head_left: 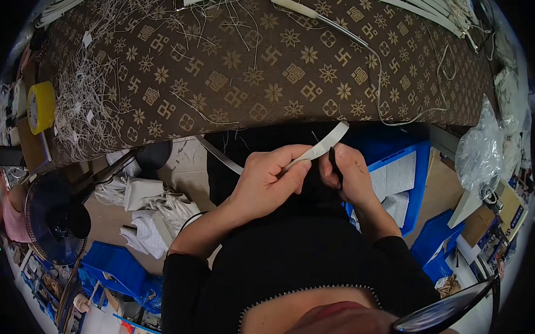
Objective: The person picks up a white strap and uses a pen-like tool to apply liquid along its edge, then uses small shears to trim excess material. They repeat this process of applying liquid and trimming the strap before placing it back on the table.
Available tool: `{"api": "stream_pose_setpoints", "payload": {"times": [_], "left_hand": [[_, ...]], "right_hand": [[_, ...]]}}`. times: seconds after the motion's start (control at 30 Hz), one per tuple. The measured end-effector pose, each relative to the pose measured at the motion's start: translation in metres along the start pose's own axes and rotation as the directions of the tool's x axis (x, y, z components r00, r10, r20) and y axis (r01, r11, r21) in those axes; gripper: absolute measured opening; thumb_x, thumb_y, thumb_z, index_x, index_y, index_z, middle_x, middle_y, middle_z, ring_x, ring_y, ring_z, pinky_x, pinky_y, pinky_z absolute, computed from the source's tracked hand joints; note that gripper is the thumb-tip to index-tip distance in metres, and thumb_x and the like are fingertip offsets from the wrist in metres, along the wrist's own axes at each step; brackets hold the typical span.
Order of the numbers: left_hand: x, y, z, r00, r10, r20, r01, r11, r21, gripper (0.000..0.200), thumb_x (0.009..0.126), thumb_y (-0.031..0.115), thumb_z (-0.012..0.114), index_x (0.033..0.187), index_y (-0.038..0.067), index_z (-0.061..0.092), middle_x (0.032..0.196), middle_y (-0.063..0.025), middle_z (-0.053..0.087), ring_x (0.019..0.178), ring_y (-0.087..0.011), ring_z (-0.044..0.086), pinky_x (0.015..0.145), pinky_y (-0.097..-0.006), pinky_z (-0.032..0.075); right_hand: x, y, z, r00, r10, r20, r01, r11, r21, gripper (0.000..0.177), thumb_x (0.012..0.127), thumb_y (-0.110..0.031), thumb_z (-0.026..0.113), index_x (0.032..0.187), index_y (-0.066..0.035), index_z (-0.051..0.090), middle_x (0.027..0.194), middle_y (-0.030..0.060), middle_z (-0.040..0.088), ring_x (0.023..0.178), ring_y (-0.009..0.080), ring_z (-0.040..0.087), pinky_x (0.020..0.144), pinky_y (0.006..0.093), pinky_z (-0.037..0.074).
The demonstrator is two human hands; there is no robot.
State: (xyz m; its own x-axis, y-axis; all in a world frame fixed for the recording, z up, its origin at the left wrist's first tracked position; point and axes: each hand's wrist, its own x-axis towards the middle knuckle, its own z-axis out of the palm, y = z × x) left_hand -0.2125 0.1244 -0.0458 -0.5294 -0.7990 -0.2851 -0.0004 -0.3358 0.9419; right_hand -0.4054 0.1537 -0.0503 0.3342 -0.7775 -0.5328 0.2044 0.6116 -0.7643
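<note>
My left hand [271, 179] is closed, pinching a flat white strap [327, 143] between thumb and fingers. One end of the strap sticks up to the right, close to the table's front edge, and the rest runs off behind the hand to the left. A thin loose thread stands out near the raised end. My right hand [352, 172] is curled just right of the strap around a small dark tool [333, 158]. Only a dark tip of that tool shows; its kind I cannot make out.
A brown patterned cloth covers the table [234, 79]. On it lie a heap of cut threads [88, 103], a white-handled metal rod [296, 6] and a bundle of white straps [415, 5]. Yellow tape [41, 107], a fan [58, 218] and a blue crate [420, 187] stand around.
</note>
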Motion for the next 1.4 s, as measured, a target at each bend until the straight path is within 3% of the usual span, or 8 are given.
{"api": "stream_pose_setpoints", "payload": {"times": [0.13, 0.23, 0.47, 0.63, 0.83, 1.07, 1.33, 1.4], "left_hand": [[0.001, 0.002, 0.0, 1.0, -0.013, -0.003, 0.013, 1.0, 0.015, 0.024, 0.093, 0.012, 0.052, 0.112, 0.0, 0.058, 0.068, 0.0, 0.059, 0.057, -0.005, 0.056, 0.053, -0.0189, 0.043], [0.001, 0.001, 0.001, 1.0, -0.013, -0.01, 0.014, 1.0, 0.02, 0.025, 0.092, 0.012, 0.052, 0.113, 0.0, 0.057, 0.069, -0.0004, 0.061, 0.06, -0.005, 0.057, 0.054, -0.0189, 0.044], [0.002, 0.006, -0.003, 1.0, -0.017, 0.021, 0.015, 0.998, 0.068, 0.031, 0.086, 0.006, 0.051, 0.116, 0.001, 0.056, 0.069, -0.0041, 0.063, 0.062, -0.0088, 0.061, 0.056, -0.0212, 0.046], [0.002, 0.004, -0.003, 0.999, -0.027, 0.046, 0.025, 0.999, 0.038, 0.029, 0.091, 0.007, 0.049, 0.118, -0.002, 0.054, 0.082, -0.0051, 0.065, 0.07, -0.0073, 0.06, 0.063, -0.0204, 0.047], [0.001, 0.003, 0.0, 0.999, -0.01, 0.03, 0.01, 1.0, -0.001, 0.029, 0.092, 0.007, 0.047, 0.118, -0.003, 0.054, 0.087, -0.0067, 0.065, 0.074, -0.0088, 0.061, 0.067, -0.021, 0.049], [0.002, 0.0, -0.002, 0.999, 0.029, 0.03, -0.031, 0.999, 0.045, 0.029, 0.092, 0.007, 0.047, 0.119, -0.002, 0.053, 0.08, -0.0046, 0.064, 0.07, -0.0072, 0.059, 0.064, -0.0209, 0.047], [0.003, -0.005, -0.002, 0.999, 0.021, -0.025, -0.02, 0.998, 0.064, 0.028, 0.089, 0.009, 0.051, 0.116, 0.003, 0.055, 0.07, -0.0028, 0.063, 0.06, -0.0075, 0.059, 0.054, -0.0214, 0.044], [0.003, -0.003, -0.003, 1.0, 0.005, -0.027, -0.002, 0.995, 0.098, 0.027, 0.09, 0.009, 0.051, 0.115, 0.003, 0.055, 0.07, -0.0025, 0.063, 0.06, -0.0073, 0.059, 0.054, -0.0211, 0.044]], "right_hand": [[-0.002, 0.004, 0.002, 0.989, -0.129, -0.071, 0.138, 0.981, 0.136, 0.043, 0.091, -0.048, 0.051, 0.078, -0.007, 0.051, 0.055, -0.0046, 0.038, 0.048, 0.0045, 0.03, 0.045, 0.0197, 0.022], [-0.003, -0.006, 0.002, 0.831, -0.554, -0.035, 0.486, 0.757, -0.436, 0.035, 0.071, -0.019, 0.081, 0.094, -0.005, 0.059, 0.053, -0.0072, 0.037, 0.045, 0.0025, 0.03, 0.043, 0.0204, 0.019], [0.011, -0.007, 0.012, 0.747, -0.664, -0.005, 0.445, 0.506, -0.739, 0.026, 0.071, -0.004, 0.076, 0.094, -0.006, 0.063, 0.052, -0.0012, 0.046, 0.043, 0.0079, 0.042, 0.041, 0.0221, 0.029], [0.014, -0.004, 0.005, 0.565, -0.782, 0.264, 0.597, 0.166, -0.785, 0.023, 0.068, -0.004, 0.075, 0.089, -0.01, 0.066, 0.052, -0.0014, 0.047, 0.042, 0.0143, 0.045, 0.041, 0.0259, 0.033], [0.014, -0.002, 0.004, 0.528, -0.786, 0.321, 0.626, 0.105, -0.773, 0.024, 0.066, -0.009, 0.076, 0.088, -0.012, 0.067, 0.05, -0.0028, 0.043, 0.042, 0.0131, 0.043, 0.04, 0.0254, 0.03], [0.008, -0.006, 0.005, 0.543, -0.72, 0.432, 0.721, 0.136, -0.68, 0.024, 0.065, -0.004, 0.073, 0.087, -0.012, 0.067, 0.052, -0.0025, 0.043, 0.042, 0.0127, 0.042, 0.041, 0.0261, 0.03], [-0.003, -0.024, 0.008, 0.69, -0.39, 0.61, 0.569, 0.813, -0.124, 0.018, 0.067, -0.009, 0.078, 0.079, -0.01, 0.065, 0.059, 0.0011, 0.057, 0.044, 0.0179, 0.05, 0.042, 0.028, 0.036], [-0.008, -0.034, 0.0, 0.655, -0.415, 0.631, 0.568, 0.822, -0.049, 0.019, 0.068, -0.013, 0.08, 0.079, -0.01, 0.066, 0.058, 0.0013, 0.057, 0.044, 0.0171, 0.05, 0.041, 0.0269, 0.035]]}}
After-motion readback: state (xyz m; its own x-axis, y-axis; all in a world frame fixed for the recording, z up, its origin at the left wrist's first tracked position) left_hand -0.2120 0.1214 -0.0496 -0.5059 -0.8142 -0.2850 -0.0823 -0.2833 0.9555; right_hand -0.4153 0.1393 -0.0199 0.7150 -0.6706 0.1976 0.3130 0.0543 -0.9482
